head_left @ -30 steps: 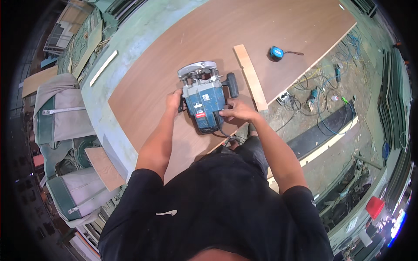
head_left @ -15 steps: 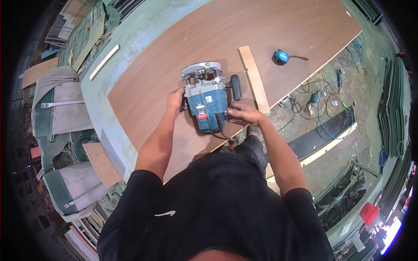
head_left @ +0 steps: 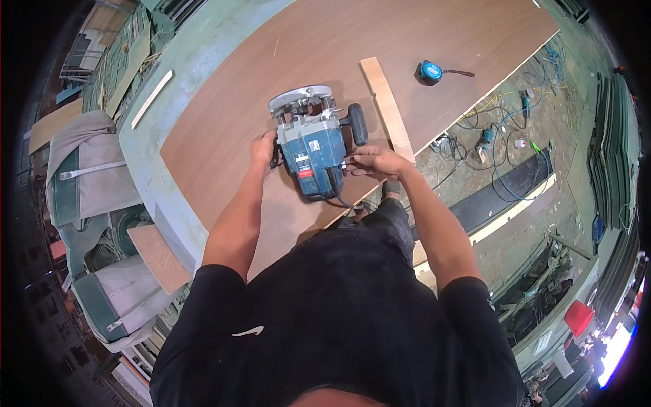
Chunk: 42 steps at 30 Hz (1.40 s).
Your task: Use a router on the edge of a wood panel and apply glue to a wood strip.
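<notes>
A blue plunge router [head_left: 314, 152] with a silver base lies on its side on a brown plywood sheet [head_left: 217, 136], base toward the top of the picture, cord toward me. My left hand [head_left: 263, 150] is wrapped round its left handle. The fingertips of my right hand [head_left: 376, 163] are pinched at the router's right side, below the other handle, on a small part I cannot make out. Right of the router lies a pale wooden strip [head_left: 384, 102]; beyond it rests a blue tape measure [head_left: 430, 72] with a strap.
Cables, green power tools [head_left: 485, 141] and a long dark board [head_left: 488, 197] lie on the floor at right. Green sheets [head_left: 610, 163] are stacked at far right. At left are a machine with grey fabric bags [head_left: 95, 176], loose boards and a pale strip [head_left: 150, 100] on the blue-grey surface.
My right hand's fingers have shifted and curled slightly at the router's side. My left hand stays on its handle. The whole scene has shifted a little in the view.
</notes>
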Available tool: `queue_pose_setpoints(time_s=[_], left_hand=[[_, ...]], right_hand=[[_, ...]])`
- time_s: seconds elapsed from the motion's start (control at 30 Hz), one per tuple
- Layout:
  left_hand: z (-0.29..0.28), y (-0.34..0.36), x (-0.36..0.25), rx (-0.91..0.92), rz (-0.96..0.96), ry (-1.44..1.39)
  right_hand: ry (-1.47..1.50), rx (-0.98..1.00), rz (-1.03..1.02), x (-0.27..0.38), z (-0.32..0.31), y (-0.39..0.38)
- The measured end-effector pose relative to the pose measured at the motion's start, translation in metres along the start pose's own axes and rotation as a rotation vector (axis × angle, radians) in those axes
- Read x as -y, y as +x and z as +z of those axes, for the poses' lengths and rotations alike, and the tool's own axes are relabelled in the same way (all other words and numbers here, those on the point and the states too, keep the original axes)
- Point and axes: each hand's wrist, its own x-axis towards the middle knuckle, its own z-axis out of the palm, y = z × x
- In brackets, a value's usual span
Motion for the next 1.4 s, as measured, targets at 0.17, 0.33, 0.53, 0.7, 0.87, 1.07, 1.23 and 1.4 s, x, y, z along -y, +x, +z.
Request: queue_pose_setpoints(time_s=[0.17, 0.33, 0.53, 0.7, 0.87, 1.07, 1.23, 1.4], left_hand=[[0.000, 0.003, -0.001, -0.019, -0.009, -0.009], [0.000, 0.004, 0.001, -0.002, -0.005, -0.021], [-0.001, 0.004, 0.000, 0.010, -0.008, 0.026], [0.000, 0.001, -0.002, 0.027, 0.002, 0.001], [0.001, -0.002, -0.003, 0.005, -0.002, 0.008], [0.003, 0.001, -0.005, -0.015, 0.029, -0.006], [-0.001, 0.011, 0.006, -0.028, 0.033, 0.001], [-0.005, 0.022, 0.017, -0.017, 0.058, 0.044]], right_hand=[[-0.273, 0.173, -0.047, 0.001, 0.005, -0.002], [-0.063, 0.102, -0.026, 0.003, 0.007, -0.002], [0.030, 0.028, 0.036, 0.001, 0.001, 0.003], [-0.209, 0.224, -0.015, -0.006, 0.000, 0.013], [0.044, 0.181, -0.008, -0.006, 0.000, 0.008], [-0.228, -0.117, -0.255, -0.005, 0.020, -0.007], [-0.196, -0.244, -0.222, -0.026, 0.042, -0.012], [-0.367, -0.515, -0.401, -0.043, 0.059, -0.009]])
